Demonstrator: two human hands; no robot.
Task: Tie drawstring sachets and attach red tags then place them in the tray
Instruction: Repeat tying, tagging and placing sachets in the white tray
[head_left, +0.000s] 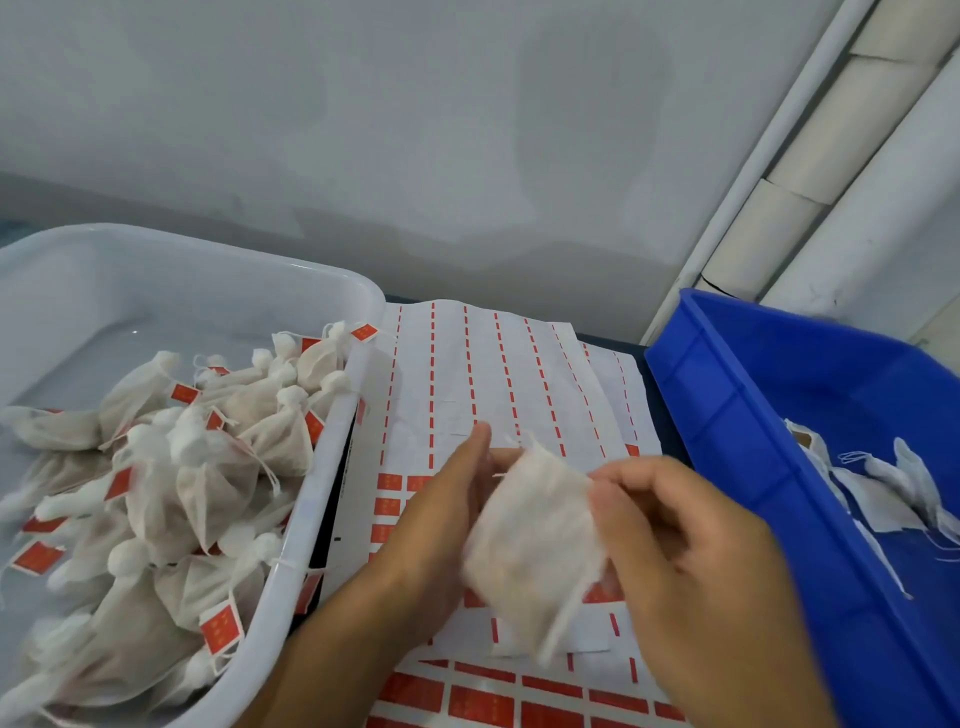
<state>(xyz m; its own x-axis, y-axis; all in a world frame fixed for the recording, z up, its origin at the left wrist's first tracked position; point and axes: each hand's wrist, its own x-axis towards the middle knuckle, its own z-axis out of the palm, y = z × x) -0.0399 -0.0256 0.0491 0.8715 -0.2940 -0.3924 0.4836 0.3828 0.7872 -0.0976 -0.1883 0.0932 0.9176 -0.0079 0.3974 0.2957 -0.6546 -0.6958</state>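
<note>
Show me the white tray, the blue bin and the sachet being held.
white tray (332, 457), head view, its right rim
blue bin (727, 415), head view, its left wall
sachet (535, 530), head view, middle of its cloth body

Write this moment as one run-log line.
stage: tying | left hand and right hand: hold sachet above tag sheet | white tray: tagged sachets | blue bin: untagged

The tray (332, 415) is translucent white; the bin (753, 415) is solid blue. Sachets (208, 478) are off-white with red tags (222, 633). The sticker sheet (498, 374) is white with red dashed columns.
</note>
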